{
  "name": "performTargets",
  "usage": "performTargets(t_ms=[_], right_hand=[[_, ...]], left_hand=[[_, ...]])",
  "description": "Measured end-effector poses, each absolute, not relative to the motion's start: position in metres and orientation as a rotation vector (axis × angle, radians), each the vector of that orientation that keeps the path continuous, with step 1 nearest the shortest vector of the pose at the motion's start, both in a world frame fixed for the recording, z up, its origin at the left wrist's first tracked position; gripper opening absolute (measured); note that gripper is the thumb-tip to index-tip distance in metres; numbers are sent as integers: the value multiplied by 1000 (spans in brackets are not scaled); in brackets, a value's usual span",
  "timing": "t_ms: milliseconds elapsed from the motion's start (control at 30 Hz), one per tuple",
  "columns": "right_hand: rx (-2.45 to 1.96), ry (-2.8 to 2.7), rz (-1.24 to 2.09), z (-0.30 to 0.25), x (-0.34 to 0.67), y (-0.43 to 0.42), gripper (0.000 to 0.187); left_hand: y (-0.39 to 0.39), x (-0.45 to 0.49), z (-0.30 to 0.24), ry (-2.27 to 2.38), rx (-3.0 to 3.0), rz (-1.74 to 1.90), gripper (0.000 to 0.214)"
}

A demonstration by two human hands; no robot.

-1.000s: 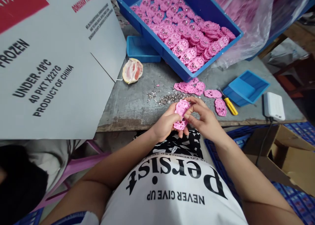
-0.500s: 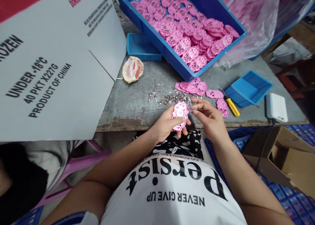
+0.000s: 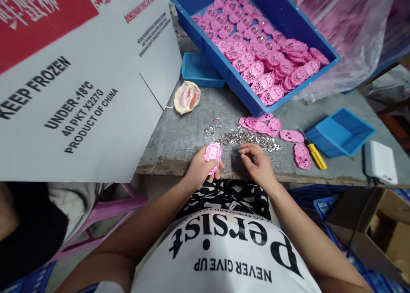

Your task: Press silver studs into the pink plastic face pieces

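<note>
Pink plastic piece (image 3: 214, 151) is sitting, in the head view, in the left hand (image 3: 199, 170), near the front edge of the grey table (image 3: 166, 152); that hand's thumb is pressing on its lower part while the fingers are supporting it from beneath. The right hand (image 3: 259, 167) is hovering apart from it, near scattered metal bits (image 3: 246, 138), its fingers curling toward the thumb; whether it is pinching something small, I cannot tell. Loose pink pieces (image 3: 259, 124) are lying by the corner of a large blue bin (image 3: 233, 81), which is holding many similar ones. A yellow-handled screwdriver (image 3: 317, 155) is lying beside a small blue tray (image 3: 342, 133).
</note>
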State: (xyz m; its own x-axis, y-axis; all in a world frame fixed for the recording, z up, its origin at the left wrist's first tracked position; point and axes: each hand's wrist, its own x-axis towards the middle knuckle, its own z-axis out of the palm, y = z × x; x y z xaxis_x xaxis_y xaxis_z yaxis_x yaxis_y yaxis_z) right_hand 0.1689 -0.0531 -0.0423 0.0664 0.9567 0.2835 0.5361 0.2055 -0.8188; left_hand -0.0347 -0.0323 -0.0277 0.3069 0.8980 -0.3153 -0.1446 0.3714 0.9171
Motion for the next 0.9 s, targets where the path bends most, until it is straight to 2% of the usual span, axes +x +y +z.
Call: performTargets(t_ms=[233, 433, 700, 900], right_hand=[[-1657, -1775, 482, -40, 159, 29, 13], [-1840, -2180, 296, -29, 133, 91, 24], [-1907, -2400, 171, -34, 129, 87, 25], [-1956, -2235, 207, -24, 140, 67, 22]], left_hand=[[-29, -38, -44, 883, 864, 988, 41], [-24, -40, -47, 828, 820, 1004, 47], [-24, -40, -52, 814, 834, 1004, 45], [-24, -41, -52, 820, 833, 994, 45]])
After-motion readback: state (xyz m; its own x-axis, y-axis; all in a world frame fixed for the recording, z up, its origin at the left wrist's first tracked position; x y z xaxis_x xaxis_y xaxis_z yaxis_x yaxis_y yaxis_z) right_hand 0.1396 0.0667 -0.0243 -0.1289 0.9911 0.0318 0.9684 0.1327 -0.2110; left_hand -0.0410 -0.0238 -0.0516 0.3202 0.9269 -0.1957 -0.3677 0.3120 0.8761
